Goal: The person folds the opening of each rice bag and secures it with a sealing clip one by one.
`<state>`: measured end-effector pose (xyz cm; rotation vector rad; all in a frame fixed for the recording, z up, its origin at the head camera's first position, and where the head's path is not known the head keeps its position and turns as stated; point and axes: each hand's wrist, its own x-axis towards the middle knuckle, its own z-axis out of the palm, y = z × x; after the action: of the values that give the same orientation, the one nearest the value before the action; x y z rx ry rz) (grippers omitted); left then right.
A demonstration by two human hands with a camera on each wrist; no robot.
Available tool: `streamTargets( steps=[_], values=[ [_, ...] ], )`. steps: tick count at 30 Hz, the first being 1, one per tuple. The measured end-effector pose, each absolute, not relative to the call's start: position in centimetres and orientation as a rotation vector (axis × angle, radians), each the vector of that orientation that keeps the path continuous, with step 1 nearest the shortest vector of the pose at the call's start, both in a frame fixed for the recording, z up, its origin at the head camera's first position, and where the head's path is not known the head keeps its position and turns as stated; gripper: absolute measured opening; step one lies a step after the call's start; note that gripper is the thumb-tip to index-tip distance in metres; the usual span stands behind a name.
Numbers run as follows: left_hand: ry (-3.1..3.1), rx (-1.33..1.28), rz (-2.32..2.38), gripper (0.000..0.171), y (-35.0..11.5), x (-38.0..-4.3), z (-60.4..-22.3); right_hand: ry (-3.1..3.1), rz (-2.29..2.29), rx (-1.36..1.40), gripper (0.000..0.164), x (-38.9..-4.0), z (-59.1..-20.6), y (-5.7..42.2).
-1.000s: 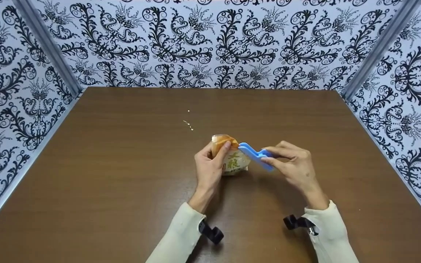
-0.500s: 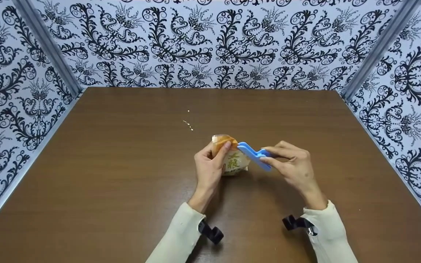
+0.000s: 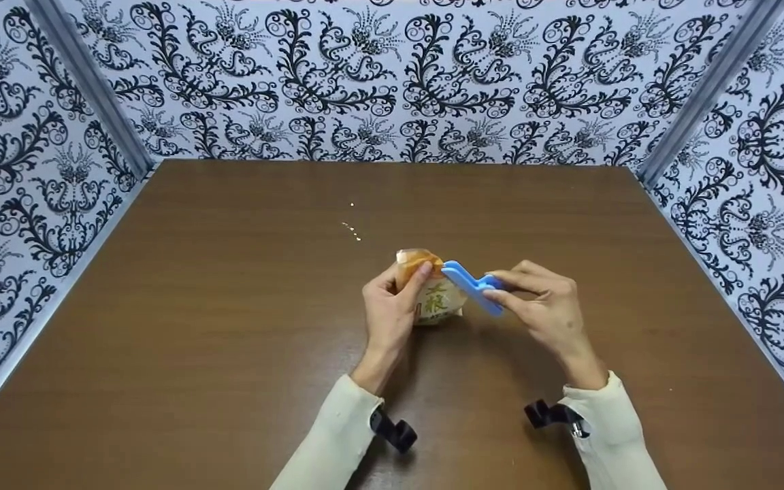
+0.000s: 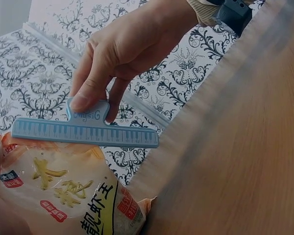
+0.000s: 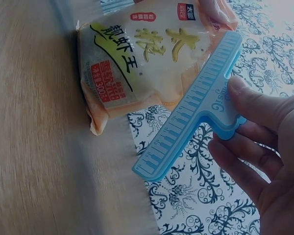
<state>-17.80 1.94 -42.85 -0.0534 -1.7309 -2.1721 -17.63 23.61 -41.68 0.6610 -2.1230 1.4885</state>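
Observation:
My left hand [image 3: 392,306] grips the folded orange top of a plastic food bag [image 3: 436,303], thumb on the near side. Printed with gold and black characters, the bag [image 4: 63,186] stands on the brown table. Between thumb and fingers my right hand [image 3: 545,306] pinches the handle tabs of a blue bag clip [image 3: 470,286]. A piano-key pattern covers the long bar of this clip [image 5: 191,107]. Its far end lies at the bag's folded top edge, beside the left thumb. Whether the clip's bars have the bag's edge between them, I cannot tell.
Several small pale crumbs [image 3: 351,231] lie on the brown table [image 3: 229,306] beyond the bag. Walls with black floral patterns [image 3: 392,82] border the table at the back and sides. Black wrist cameras [image 3: 395,432] sit at both sleeves.
The right hand has shifted the blue clip slightly left and up toward the bag's folded top. The left hand keeps its grip on the bag, almost unmoved.

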Motion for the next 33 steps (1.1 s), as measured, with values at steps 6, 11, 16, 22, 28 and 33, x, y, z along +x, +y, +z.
streamTargets(
  steps=[6,11,16,22,28,33],
  values=[
    [-1.741,-0.031,-2.182,0.016,1.94,-17.72,-42.81,-2.111,1.462,0.677,0.026,-17.68,-41.79,23.54],
    [-1.753,-0.021,-2.172,0.015,1.91,-17.77,-42.82,-2.113,1.478,0.673,0.026,-17.68,-41.79,23.54],
    [-1.764,-0.021,-2.165,0.015,1.97,-17.77,-42.76,-2.116,1.491,0.663,0.026,-17.6,-41.69,23.58],
    [-1.774,-0.009,-2.156,0.015,1.98,-17.72,-42.71,-2.108,1.469,0.666,0.025,-17.56,-41.63,23.48],
    [-1.769,-0.007,-2.159,0.016,1.94,-17.7,-42.73,-2.092,1.47,0.684,0.026,-17.63,-41.62,23.38],
    [-1.765,-0.017,-2.158,0.015,1.88,-17.75,-42.76,-2.095,1.478,0.69,0.026,-17.76,-41.68,23.47]
  ],
)
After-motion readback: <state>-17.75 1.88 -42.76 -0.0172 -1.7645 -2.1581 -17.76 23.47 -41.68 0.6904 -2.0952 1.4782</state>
